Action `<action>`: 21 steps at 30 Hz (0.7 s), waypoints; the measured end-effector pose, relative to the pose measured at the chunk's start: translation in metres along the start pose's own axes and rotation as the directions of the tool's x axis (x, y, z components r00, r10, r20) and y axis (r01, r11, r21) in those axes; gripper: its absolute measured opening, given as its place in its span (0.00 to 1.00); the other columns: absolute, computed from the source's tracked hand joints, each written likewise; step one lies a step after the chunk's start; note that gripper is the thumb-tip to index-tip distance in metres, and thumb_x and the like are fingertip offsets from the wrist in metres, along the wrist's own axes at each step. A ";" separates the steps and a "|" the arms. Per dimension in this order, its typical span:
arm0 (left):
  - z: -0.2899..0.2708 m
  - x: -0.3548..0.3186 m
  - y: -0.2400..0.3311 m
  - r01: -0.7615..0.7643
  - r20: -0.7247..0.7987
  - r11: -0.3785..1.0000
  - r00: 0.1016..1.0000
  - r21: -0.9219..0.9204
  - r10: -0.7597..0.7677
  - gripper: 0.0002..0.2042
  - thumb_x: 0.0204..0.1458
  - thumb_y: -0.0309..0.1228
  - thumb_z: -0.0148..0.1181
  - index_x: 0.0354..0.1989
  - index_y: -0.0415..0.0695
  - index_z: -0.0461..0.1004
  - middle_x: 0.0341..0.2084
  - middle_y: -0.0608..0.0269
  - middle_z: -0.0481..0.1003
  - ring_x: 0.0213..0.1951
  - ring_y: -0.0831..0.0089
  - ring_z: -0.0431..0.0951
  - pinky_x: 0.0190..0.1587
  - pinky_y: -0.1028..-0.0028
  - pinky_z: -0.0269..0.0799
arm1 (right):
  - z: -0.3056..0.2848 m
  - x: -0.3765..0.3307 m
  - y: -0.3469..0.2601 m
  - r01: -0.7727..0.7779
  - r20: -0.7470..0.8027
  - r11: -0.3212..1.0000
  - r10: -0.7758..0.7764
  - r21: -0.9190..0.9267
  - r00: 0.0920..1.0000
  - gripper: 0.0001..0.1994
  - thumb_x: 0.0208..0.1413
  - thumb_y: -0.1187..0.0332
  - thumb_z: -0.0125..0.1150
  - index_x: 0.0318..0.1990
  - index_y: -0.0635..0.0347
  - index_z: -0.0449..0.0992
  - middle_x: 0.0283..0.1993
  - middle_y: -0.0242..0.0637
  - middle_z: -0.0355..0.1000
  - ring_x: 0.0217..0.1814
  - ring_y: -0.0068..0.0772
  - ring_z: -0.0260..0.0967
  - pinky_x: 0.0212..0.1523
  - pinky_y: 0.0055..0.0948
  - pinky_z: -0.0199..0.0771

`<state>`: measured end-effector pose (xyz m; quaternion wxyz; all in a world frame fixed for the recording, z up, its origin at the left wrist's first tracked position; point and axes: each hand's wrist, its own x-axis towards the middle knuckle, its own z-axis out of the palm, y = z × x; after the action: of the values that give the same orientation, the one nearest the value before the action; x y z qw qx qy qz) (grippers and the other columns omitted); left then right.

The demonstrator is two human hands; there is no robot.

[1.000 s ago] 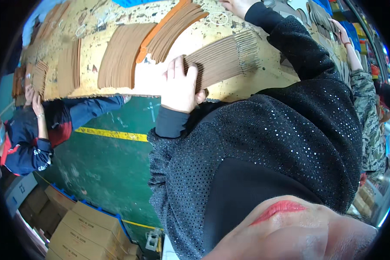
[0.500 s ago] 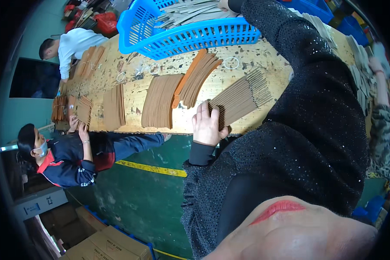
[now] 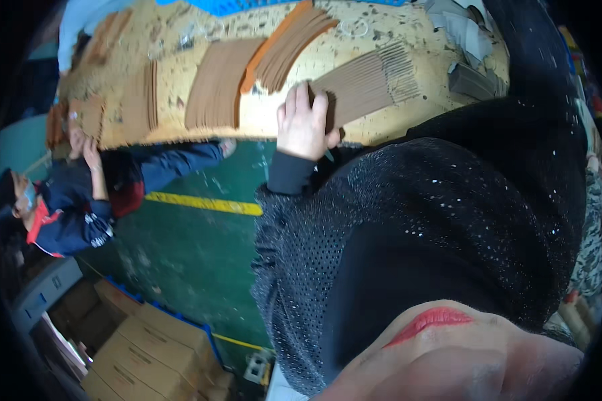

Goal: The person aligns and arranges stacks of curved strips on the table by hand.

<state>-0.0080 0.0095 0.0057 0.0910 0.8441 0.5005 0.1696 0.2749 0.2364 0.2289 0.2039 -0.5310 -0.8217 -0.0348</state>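
Many overlapping brown strips (image 3: 356, 87) lie against the person's left hand (image 3: 304, 127).

Exposure moderate: tabletop (image 3: 257, 120) the brightest large area, palest sheen near 11 o'clock; green floor (image 3: 180, 267) at 8 darker. Lamp out of view; source direction not determinable. Dark shading at 12 between the left hand (image 3: 303, 128) and the near end of the brown strips (image 3: 358, 90). Black jacket (image 3: 408, 200) at 3 gives scattered white glints; its folds sink into near-black toward 2, where the right sleeve (image 3: 538, 57) is smeared. Whole view slightly soft; cartons (image 3: 147, 344) at 7 lack crisp edges. Fisheye: table front edge bows, corners fall to black. Thin red line along the 9 o'clock border.
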 end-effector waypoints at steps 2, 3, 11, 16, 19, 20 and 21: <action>-0.003 0.010 0.004 -0.027 -0.007 1.000 1.000 0.014 0.027 0.35 0.38 0.40 0.72 0.58 0.44 0.70 0.62 0.40 0.65 0.64 0.44 0.66 0.59 0.48 0.65 | 0.026 -0.051 -0.006 0.073 0.059 0.838 -0.125 0.541 0.990 0.09 0.57 0.66 0.65 0.41 0.60 0.83 0.37 0.45 0.80 0.40 0.44 0.80 0.44 0.39 0.79; 0.002 0.014 0.005 -0.047 -0.037 0.999 0.998 0.020 0.047 0.36 0.37 0.40 0.73 0.58 0.44 0.69 0.61 0.40 0.66 0.64 0.45 0.66 0.59 0.49 0.65 | 0.065 -0.081 -0.004 0.396 -0.091 0.898 -0.385 0.192 0.918 0.10 0.58 0.64 0.65 0.42 0.59 0.83 0.37 0.44 0.79 0.42 0.46 0.78 0.45 0.40 0.78; 0.000 -0.002 0.009 0.023 -0.019 0.997 1.000 0.077 -0.022 0.37 0.36 0.42 0.74 0.59 0.44 0.69 0.64 0.34 0.65 0.66 0.42 0.66 0.62 0.49 0.65 | 0.195 -0.133 0.005 0.335 0.461 0.924 -0.383 0.185 0.801 0.09 0.65 0.65 0.57 0.47 0.54 0.80 0.43 0.41 0.79 0.47 0.46 0.78 0.48 0.38 0.77; 0.009 -0.003 0.012 0.048 -0.068 0.991 0.997 0.122 -0.040 0.38 0.35 0.42 0.73 0.59 0.41 0.70 0.63 0.33 0.67 0.66 0.41 0.67 0.62 0.50 0.68 | 0.202 -0.122 0.007 0.315 0.469 0.802 -0.564 0.508 0.680 0.09 0.63 0.69 0.59 0.48 0.58 0.81 0.45 0.40 0.79 0.50 0.43 0.77 0.52 0.36 0.77; 0.010 -0.003 0.015 0.061 -0.092 0.990 0.994 0.127 -0.050 0.37 0.36 0.41 0.73 0.58 0.41 0.71 0.63 0.34 0.67 0.67 0.42 0.67 0.62 0.50 0.68 | 0.200 -0.119 0.006 0.181 0.528 0.793 -0.538 0.582 0.657 0.09 0.63 0.71 0.61 0.48 0.60 0.81 0.45 0.40 0.80 0.49 0.40 0.78 0.53 0.34 0.77; 0.010 -0.003 0.016 0.068 -0.094 0.991 0.994 0.119 -0.057 0.37 0.36 0.41 0.73 0.58 0.41 0.71 0.63 0.34 0.67 0.67 0.42 0.67 0.62 0.50 0.68 | 0.202 -0.116 0.006 0.203 0.518 0.777 -0.565 0.596 0.642 0.09 0.63 0.71 0.60 0.48 0.60 0.81 0.45 0.39 0.80 0.49 0.39 0.78 0.53 0.34 0.77; 0.009 -0.003 0.016 0.074 -0.088 0.990 0.994 0.116 -0.064 0.37 0.35 0.41 0.73 0.58 0.41 0.71 0.63 0.34 0.67 0.67 0.42 0.67 0.62 0.50 0.68 | 0.203 -0.113 0.005 0.223 0.507 0.760 -0.591 0.610 0.627 0.09 0.64 0.70 0.60 0.49 0.60 0.81 0.46 0.38 0.80 0.49 0.37 0.78 0.52 0.33 0.77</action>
<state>0.0069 -0.0005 0.0023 0.0253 0.8222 0.5421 0.1717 0.2589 0.1970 0.0005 0.0055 -0.2270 -0.9187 0.3232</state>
